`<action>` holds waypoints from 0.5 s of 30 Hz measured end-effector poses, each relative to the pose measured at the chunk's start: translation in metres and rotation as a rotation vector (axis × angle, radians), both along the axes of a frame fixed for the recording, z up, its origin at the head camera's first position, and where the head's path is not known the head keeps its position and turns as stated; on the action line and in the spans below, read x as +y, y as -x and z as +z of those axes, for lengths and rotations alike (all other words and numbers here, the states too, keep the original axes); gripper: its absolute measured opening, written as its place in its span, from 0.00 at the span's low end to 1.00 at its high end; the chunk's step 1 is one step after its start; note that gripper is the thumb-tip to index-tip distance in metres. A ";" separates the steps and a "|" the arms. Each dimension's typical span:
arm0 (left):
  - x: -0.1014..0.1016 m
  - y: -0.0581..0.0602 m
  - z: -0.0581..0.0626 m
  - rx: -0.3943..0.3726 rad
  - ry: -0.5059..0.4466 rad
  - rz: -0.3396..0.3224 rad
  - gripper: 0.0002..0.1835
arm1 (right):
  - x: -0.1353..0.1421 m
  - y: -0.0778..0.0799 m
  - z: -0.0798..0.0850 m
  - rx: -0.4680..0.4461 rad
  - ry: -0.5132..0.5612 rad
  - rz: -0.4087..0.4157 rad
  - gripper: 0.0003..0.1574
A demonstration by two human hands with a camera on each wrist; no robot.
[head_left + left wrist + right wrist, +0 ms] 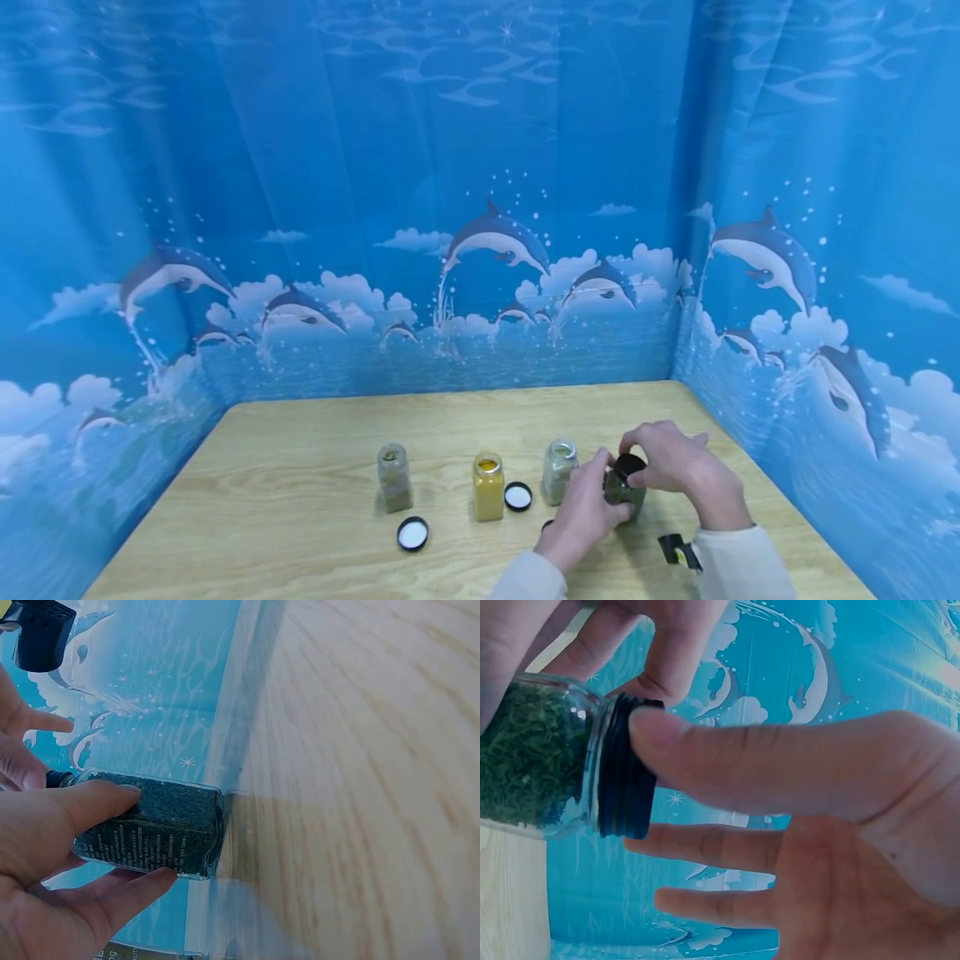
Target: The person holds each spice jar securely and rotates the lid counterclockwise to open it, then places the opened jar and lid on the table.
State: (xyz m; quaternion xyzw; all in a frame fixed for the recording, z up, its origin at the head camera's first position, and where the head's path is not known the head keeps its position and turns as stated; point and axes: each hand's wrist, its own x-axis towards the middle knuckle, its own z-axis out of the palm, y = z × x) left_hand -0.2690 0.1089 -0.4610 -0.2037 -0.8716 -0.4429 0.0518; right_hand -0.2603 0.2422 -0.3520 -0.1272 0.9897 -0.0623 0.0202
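Note:
My left hand (581,510) grips the body of a glass spice jar (154,817) full of dried green herb flakes, thumb on one side and fingers on the other. Printed lettering runs along the jar's side. A black screw lid (630,772) sits on the jar's mouth. My right hand (675,462) pinches this lid, its thumb pressed on the rim in the right wrist view and two lower fingers stretched out. Just left of my left hand stands an open glass jar (558,479) with pale contents. Part of a black lid (547,525) shows beside that hand.
An open jar of yellow powder (489,493) stands mid-table, with an upturned black lid (517,497) at its right. Farther left is an open jar with brownish contents (395,483), another upturned lid (412,533) before it. A dolphin-print curtain (450,350) surrounds the wooden table (300,483).

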 end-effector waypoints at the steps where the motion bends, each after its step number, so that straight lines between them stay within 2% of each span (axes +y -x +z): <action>1: 0.000 0.000 0.000 -0.002 0.002 -0.001 0.25 | 0.000 0.000 0.000 -0.003 0.002 0.007 0.19; 8: 0.001 0.000 -0.001 -0.021 0.001 -0.005 0.26 | 0.000 0.000 -0.001 -0.035 0.020 0.009 0.22; 15: 0.000 0.001 0.001 -0.021 0.002 -0.010 0.25 | 0.001 0.002 0.000 -0.027 0.035 0.001 0.27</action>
